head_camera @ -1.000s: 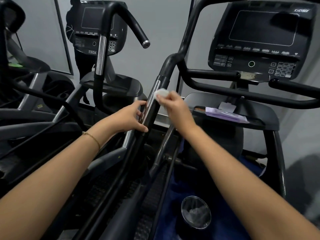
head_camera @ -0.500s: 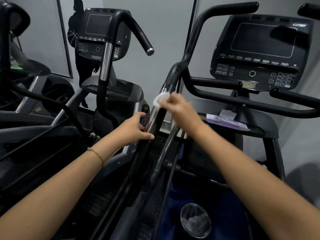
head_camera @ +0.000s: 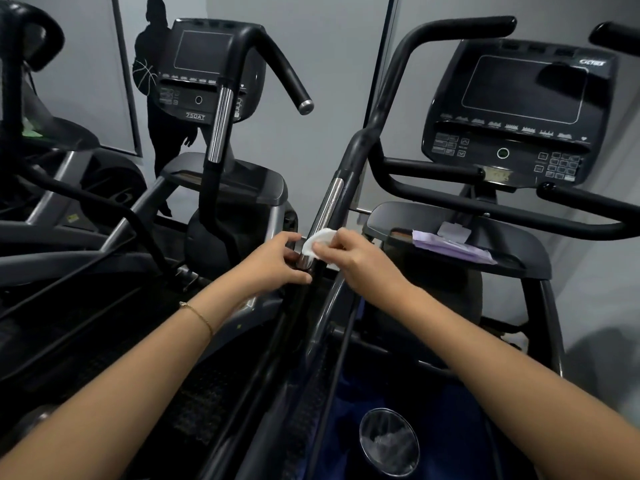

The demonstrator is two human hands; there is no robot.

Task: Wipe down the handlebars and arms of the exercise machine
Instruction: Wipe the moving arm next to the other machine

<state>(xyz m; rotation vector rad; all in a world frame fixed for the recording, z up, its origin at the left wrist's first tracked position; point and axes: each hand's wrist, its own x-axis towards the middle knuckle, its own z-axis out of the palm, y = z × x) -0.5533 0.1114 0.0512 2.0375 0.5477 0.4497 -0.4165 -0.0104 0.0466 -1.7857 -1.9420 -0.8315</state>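
Grey wall (head_camera: 329,81) behind; right hand (head_camera: 360,261) pinches wipe (head_camera: 317,242) against chrome arm (head_camera: 327,209).

We record a black, chrome-banded handlebar arm (head_camera: 349,157) tilted left of the console (head_camera: 519,109); white wipe (head_camera: 320,242) against its chrome.

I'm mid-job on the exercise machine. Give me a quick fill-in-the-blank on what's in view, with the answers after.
The right hand presses a ____ wipe against the chrome section of the handlebar arm.
The left hand grips the same arm, with a thin ____ on its wrist.
A ____ packet lies on the tray under the console.
Missing words: white; bracelet; purple.
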